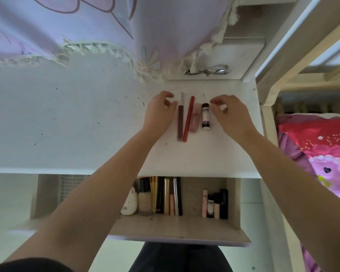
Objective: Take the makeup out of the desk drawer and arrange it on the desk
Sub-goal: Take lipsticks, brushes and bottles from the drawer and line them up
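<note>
Head view | left hand [159,112] loosely curled, empty, beside lip gloss [180,116] | right hand [229,114] likewise, beside tube [205,116]

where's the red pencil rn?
Head view: the red pencil lies on the desk, between the brown lip gloss tube and pink bottle.

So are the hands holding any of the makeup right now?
No. The left hand and the right hand hover with loosely curled fingers on either side of the row on the desk, gripping nothing. Whether any fingertip touches a tube cannot be told.
</note>
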`<state>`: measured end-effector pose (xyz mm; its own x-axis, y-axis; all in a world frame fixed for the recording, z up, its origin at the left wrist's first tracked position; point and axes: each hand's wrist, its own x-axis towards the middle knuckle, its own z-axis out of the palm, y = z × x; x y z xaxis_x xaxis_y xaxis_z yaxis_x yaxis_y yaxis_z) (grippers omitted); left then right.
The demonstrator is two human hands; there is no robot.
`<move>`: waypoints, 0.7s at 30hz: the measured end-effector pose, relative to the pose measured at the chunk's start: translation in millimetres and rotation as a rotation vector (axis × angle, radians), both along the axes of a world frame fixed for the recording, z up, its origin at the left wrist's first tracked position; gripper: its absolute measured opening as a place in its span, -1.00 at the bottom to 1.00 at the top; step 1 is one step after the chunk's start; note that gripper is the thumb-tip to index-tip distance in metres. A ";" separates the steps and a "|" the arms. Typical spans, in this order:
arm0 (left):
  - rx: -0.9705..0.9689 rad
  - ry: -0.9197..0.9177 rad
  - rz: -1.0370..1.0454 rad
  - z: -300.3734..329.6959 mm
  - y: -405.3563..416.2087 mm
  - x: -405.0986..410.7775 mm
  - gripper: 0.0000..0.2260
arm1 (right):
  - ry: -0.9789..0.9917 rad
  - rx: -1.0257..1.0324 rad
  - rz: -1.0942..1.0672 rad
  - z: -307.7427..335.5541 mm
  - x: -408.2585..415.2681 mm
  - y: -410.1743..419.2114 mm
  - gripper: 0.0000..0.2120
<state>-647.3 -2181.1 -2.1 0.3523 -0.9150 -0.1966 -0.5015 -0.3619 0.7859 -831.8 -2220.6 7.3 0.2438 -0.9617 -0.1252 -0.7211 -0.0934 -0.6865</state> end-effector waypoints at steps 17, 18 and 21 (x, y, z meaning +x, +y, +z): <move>0.422 -0.714 -0.602 -108.0 170.5 -55.2 -0.50 | 0.659 0.216 0.471 -114.9 -46.5 190.1 -0.55; 0.424 -0.756 -0.616 -108.3 170.8 -56.6 -0.50 | 0.684 0.210 0.472 -116.0 -46.8 190.7 -0.56; 0.385 -0.818 -0.640 -110.1 175.7 -58.5 -0.53 | 0.677 0.148 0.468 -117.8 -50.9 191.3 -0.63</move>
<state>-705.8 -2005.4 -112.1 -0.0103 -0.9023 -0.4309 -0.9997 0.0005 0.0228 -882.7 -2029.2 -110.5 0.4408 -0.7418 -0.5054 -0.8912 -0.4288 -0.1478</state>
